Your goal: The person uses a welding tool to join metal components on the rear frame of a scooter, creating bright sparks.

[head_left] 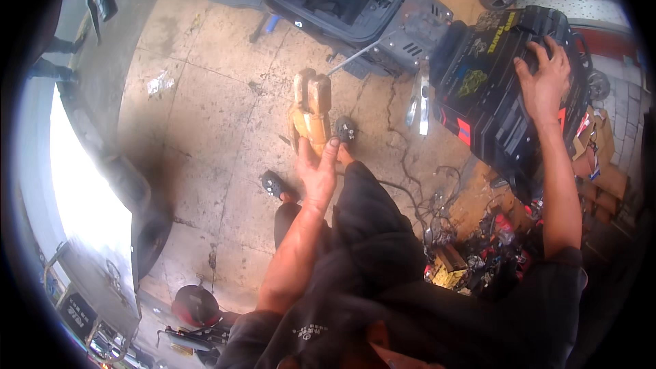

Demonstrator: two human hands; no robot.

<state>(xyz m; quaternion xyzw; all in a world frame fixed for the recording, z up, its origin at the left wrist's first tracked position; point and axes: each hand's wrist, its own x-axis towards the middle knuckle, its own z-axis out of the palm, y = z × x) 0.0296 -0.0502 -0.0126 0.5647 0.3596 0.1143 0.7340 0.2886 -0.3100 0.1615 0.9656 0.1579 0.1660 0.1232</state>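
My left hand [318, 174] is out in front of my body, its fingers wrapped round the lower end of a yellow-brown block-like thing [311, 113]. Two rounded, scuffed stubs stand side by side at its far end; its exact kind does not show. Off to the right, my right hand [545, 85] rests with bent, spread fingers on a black hard case [492, 68] with stickers and ribbed sides. Nothing shows in that hand. The case is tilted and stands against the grey metal rear of a scooter [413, 31].
The scooter's open storage bin [335, 0] lies ahead, with a thin rod [355, 58] below it. A shiny metal strip [420, 99] hangs beside the case. Cables and a heap of loose parts [485, 249] cover the floor at right; cardboard pieces [605, 164] lie beyond. A vehicle's wheel [154, 232] is at left.
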